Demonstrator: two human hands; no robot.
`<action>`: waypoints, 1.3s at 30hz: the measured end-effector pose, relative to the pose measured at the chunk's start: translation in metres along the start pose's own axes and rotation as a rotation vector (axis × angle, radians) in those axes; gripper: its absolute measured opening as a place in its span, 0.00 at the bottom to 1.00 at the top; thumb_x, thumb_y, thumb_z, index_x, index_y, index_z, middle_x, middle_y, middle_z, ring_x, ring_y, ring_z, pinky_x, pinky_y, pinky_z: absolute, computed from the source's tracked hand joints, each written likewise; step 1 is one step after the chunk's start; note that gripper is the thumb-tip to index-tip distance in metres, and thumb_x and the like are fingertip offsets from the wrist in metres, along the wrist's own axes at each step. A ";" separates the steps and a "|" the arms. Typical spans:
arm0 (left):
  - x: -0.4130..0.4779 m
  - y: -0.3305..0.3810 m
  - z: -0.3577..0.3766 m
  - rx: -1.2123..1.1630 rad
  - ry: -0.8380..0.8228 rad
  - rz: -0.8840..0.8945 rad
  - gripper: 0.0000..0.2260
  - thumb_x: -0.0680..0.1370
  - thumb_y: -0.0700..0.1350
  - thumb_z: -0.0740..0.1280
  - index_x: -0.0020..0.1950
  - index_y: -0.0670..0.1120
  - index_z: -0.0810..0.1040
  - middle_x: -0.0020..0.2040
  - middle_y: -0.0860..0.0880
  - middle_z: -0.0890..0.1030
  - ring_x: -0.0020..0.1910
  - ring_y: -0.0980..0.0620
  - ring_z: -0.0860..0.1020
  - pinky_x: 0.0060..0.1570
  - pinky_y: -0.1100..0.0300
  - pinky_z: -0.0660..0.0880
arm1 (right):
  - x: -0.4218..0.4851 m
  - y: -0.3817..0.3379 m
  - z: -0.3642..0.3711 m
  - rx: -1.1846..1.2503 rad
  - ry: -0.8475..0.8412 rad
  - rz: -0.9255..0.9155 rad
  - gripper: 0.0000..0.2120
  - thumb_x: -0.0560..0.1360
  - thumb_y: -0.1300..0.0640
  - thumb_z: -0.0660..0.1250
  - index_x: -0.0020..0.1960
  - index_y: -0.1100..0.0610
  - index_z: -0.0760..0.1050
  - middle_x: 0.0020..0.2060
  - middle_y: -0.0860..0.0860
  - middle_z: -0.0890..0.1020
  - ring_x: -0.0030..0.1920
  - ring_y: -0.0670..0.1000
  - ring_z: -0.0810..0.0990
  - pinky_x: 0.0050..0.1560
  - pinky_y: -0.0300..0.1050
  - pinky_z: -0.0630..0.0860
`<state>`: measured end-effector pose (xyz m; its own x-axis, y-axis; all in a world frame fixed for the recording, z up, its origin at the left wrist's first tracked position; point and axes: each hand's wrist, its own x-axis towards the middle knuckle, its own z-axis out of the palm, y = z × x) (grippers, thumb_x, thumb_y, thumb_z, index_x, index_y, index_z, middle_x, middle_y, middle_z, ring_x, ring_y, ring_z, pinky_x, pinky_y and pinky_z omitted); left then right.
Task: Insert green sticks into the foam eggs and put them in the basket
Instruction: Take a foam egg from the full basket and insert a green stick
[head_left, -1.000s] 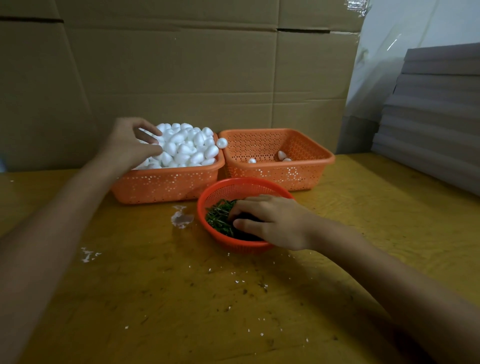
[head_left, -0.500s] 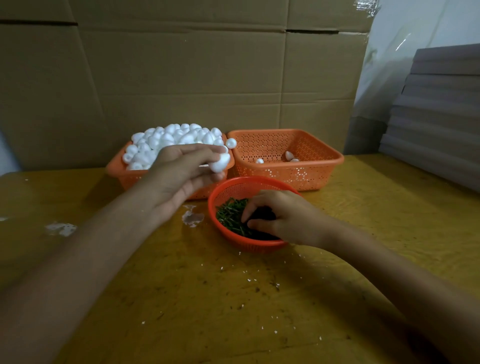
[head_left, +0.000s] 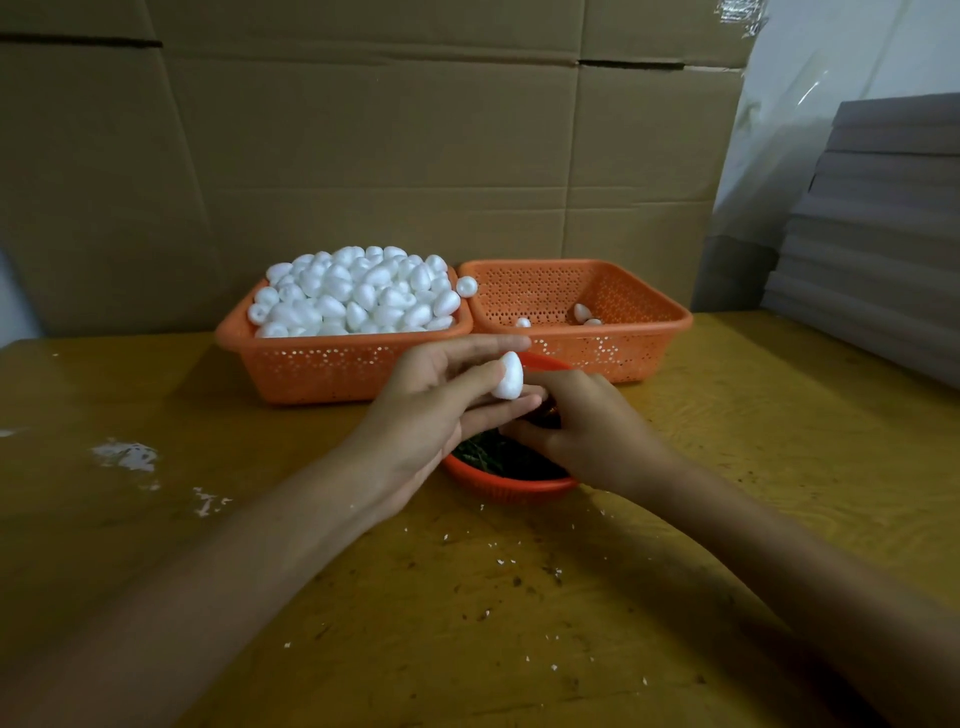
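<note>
My left hand (head_left: 436, 400) pinches a white foam egg (head_left: 508, 375) between thumb and fingers, above the round orange bowl (head_left: 511, 486) of green sticks (head_left: 488, 457). My right hand (head_left: 587, 426) sits right beside the egg over the bowl, fingers curled; whether it holds a stick is hidden. Behind them an orange basket (head_left: 332, 364) is heaped with white foam eggs (head_left: 358, 291). To its right a second orange basket (head_left: 649, 332) holds a few eggs (head_left: 582, 312).
Both baskets stand against a cardboard wall (head_left: 415, 156) at the back of the yellow wooden table (head_left: 519, 597). Grey foam sheets (head_left: 872, 234) are stacked at the right. White foam crumbs (head_left: 124, 457) lie on the table at the left.
My left hand picked an egg from the heaped basket and carried it right, to over the bowl. My right hand rose a little from the sticks to meet it.
</note>
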<state>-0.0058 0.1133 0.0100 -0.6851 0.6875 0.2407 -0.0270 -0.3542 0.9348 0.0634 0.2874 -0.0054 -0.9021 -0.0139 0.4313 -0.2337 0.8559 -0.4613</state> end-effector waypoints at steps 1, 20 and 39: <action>-0.002 -0.001 -0.001 -0.003 -0.011 0.012 0.10 0.84 0.33 0.64 0.62 0.38 0.82 0.61 0.34 0.81 0.58 0.39 0.85 0.55 0.57 0.83 | 0.000 0.001 0.000 -0.010 -0.010 0.005 0.07 0.77 0.60 0.74 0.55 0.57 0.83 0.47 0.51 0.86 0.49 0.54 0.84 0.51 0.60 0.79; -0.004 -0.003 -0.015 -0.235 -0.069 0.028 0.09 0.84 0.31 0.61 0.60 0.36 0.79 0.53 0.41 0.82 0.63 0.36 0.82 0.58 0.53 0.82 | 0.003 -0.001 0.000 -0.007 -0.031 0.046 0.07 0.76 0.56 0.77 0.53 0.49 0.85 0.48 0.42 0.87 0.49 0.42 0.84 0.53 0.46 0.81; -0.007 -0.001 -0.013 -0.088 -0.142 0.067 0.10 0.79 0.32 0.65 0.50 0.41 0.85 0.54 0.41 0.85 0.65 0.37 0.82 0.63 0.54 0.80 | 0.003 -0.002 0.000 -0.021 -0.035 0.030 0.10 0.75 0.58 0.77 0.56 0.55 0.84 0.50 0.46 0.87 0.52 0.46 0.85 0.55 0.53 0.81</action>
<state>-0.0106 0.1006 0.0035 -0.5776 0.7413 0.3419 -0.0531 -0.4520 0.8904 0.0614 0.2853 -0.0028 -0.9207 -0.0058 0.3903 -0.1992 0.8669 -0.4570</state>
